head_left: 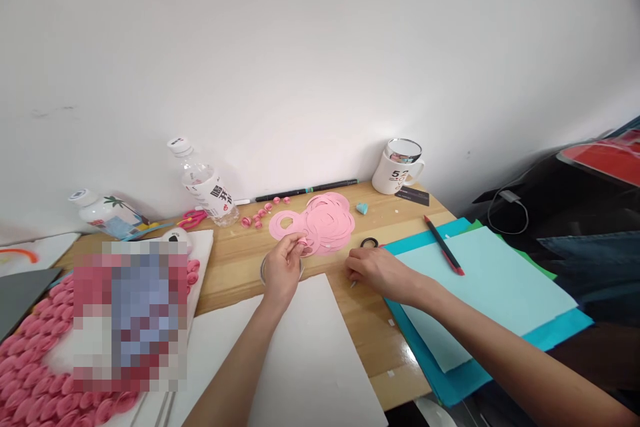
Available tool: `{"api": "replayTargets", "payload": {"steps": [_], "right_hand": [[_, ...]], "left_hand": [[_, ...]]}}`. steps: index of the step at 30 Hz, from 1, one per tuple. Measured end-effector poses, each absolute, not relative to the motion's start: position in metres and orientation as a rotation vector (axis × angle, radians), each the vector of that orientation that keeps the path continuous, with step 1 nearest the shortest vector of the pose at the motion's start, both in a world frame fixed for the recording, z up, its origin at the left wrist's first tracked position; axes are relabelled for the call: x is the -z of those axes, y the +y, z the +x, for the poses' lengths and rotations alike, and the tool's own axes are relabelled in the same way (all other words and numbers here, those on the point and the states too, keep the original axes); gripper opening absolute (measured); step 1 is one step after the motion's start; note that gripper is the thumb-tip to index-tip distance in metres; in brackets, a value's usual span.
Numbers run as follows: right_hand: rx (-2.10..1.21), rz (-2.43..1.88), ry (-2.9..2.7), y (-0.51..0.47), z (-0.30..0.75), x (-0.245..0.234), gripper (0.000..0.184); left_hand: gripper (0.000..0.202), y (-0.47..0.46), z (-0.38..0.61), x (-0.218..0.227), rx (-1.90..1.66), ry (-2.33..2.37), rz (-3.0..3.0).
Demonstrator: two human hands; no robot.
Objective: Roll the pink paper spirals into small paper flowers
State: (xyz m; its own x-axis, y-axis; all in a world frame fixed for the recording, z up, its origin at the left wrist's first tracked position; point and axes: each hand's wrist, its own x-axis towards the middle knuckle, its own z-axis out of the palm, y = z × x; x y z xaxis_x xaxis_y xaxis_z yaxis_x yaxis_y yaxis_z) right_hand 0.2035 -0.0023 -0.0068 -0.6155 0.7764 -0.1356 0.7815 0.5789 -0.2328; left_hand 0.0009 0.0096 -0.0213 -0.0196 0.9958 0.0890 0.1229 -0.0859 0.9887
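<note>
My left hand (pixel 281 270) pinches a small pink curl of paper (pixel 303 241) between thumb and fingertips, over the near edge of a pile of pink paper spirals (pixel 327 223). Behind this hand, a thin-rimmed ring (pixel 262 272) on the table is mostly hidden. My right hand (pixel 377 271) rests low over the table with its fingers curled round what look like scissors. A black loop handle (pixel 370 241) shows beyond the knuckles and a small metal tip (pixel 353 284) below the fingers. Several small pink paper rolls (pixel 259 215) lie left of the pile.
White board (pixel 305 347) lies in front of me. Left is a board with many pink paper rolls (pixel 30 360), partly pixelated. Bottles (pixel 205 183), a black pen (pixel 310 189) and a mug (pixel 395 170) line the wall. Blue sheets (pixel 490 293) with a marker (pixel 444 245) lie right.
</note>
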Motion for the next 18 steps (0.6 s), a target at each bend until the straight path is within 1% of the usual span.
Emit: {"api": "replayTargets", "payload": {"steps": [7,11,13,15,16,18], "right_hand": [[0.241,1.36,2.952,-0.013,0.208,0.019,0.017],[0.228,1.377,3.068,-0.018,0.211,0.024,0.02],[0.274,1.41,3.141,-0.019,0.213,0.026,0.021],[0.438,1.496,3.21,-0.018,0.214,0.028,0.02],[0.587,1.592,3.213,-0.017,0.214,0.029,0.019],[1.031,1.903,3.108,-0.015,0.211,0.028,0.01]], "left_hand": [[0.017,0.008,0.002,0.021,-1.227,1.328,1.414],[0.018,0.007,0.002,0.021,-1.217,1.334,1.425],[0.018,0.007,0.002,0.022,-1.217,1.333,1.425],[0.018,0.008,0.002,0.023,-1.221,1.325,1.421],[0.019,0.008,0.002,0.023,-1.224,1.32,1.422],[0.019,0.008,0.003,0.023,-1.236,1.315,1.426]]}}
